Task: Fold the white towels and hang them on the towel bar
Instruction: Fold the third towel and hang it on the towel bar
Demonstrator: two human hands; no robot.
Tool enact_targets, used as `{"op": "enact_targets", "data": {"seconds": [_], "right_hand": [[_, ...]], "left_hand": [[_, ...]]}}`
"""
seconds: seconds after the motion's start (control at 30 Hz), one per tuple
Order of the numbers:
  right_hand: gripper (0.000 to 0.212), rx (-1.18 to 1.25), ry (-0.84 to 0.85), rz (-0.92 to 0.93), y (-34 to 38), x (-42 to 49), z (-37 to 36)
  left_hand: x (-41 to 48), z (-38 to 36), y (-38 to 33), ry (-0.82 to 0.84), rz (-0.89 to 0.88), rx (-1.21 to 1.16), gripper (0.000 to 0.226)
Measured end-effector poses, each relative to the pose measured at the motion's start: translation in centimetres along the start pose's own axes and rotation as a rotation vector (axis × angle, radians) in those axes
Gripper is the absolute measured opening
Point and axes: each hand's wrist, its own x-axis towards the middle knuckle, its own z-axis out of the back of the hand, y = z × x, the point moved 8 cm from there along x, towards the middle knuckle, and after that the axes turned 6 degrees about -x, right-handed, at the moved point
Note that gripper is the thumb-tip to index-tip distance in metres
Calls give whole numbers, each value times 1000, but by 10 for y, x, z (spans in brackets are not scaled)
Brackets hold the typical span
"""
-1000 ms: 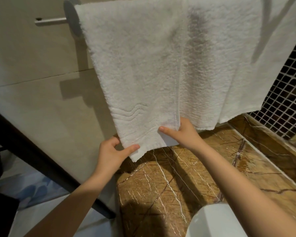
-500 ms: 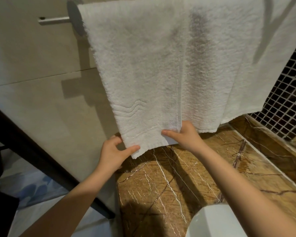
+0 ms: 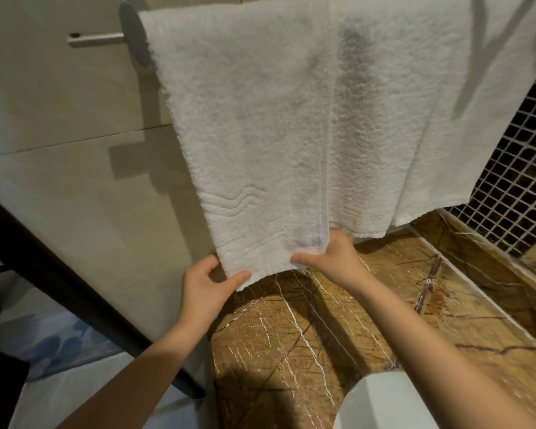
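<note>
White towel (image 3: 260, 144) hangs folded over the towel bar (image 3: 96, 38) against the beige wall. My left hand (image 3: 205, 289) pinches its lower left corner, thumb in front, fingers behind. My right hand (image 3: 334, 258) grips the lower right corner the same way. A second white towel (image 3: 446, 119) hangs just beside it on the right, partly behind. Brown marble surface (image 3: 322, 335) below.

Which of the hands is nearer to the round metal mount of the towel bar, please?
Left. The left hand pinches the white towel's lower left corner, below the round metal mount. The right hand grips the hem farther right.
</note>
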Motion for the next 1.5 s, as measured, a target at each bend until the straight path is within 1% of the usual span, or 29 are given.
{"op": "enact_targets", "data": {"seconds": [0.13,0.27,0.37,0.43,0.5,0.57,0.6,0.63,0.7,0.73,0.77,0.8,0.83,0.87,0.97,1.07,1.13,1.17,1.23,1.3,1.4,1.5], "right_hand": [[23,-37,1,-1,-2,-2,-3],[22,-29,-70,-10,-2,0,3],[21,18,-104,-11,-1,-2,3],[19,53,-164,-15,-1,-5,8],[21,97,-281,-43,-4,-11,12],[38,214,-399,-175,-19,-24,4],[48,286,-394,-265,-28,-31,-10],[59,325,-330,-345,-34,-38,-30],[71,357,-100,-431,-38,-49,-77],[69,403,4,-433,-37,-52,-98],[57,455,71,-420,-33,-53,-114],[44,499,101,-398,-27,-53,-125],[34,540,104,-382,-22,-53,-131],[30,576,95,-379,-18,-52,-136],[24,639,46,-378,-14,-48,-140],[14,662,20,-400,-14,-47,-139],[10,655,21,-413,-13,-47,-139],[8,653,32,-410,-12,-47,-139],[6,643,58,-401,-9,-48,-140],[5,630,79,-398,-6,-50,-139],[3,607,67,-376,-7,-52,-138],[4,638,9,-365,-11,-55,-135]], "left_hand": [[-4,1,3,27,0,36,31],[-4,2,3,30,16,60,28],[-5,2,3,-6,25,64,24],[-5,4,4,-29,37,53,24],[-4,6,5,-47,49,53,22],[-2,7,7,-58,67,63,24],[-2,7,7,-60,74,64,24],[-2,7,7,-61,77,67,24],[-3,6,6,-67,80,86,24],[-4,5,6,-70,83,93,24],[-4,5,6,-70,89,95,24],[-4,5,6,-71,93,94,23],[-3,5,5,-76,94,93,21],[-2,7,4,-80,90,94,19],[0,11,-3,-61,40,160,14],[-3,9,-12,37,-14,243,9],[-6,8,-21,112,-60,276,9],[-7,10,-28,123,-91,291,11],[-6,21,-50,91,-167,331,19],[-1,32,-86,61,-279,367,25],[7,40,-164,52,-550,434,32],[9,39,-248,6,-861,543,25]]}}
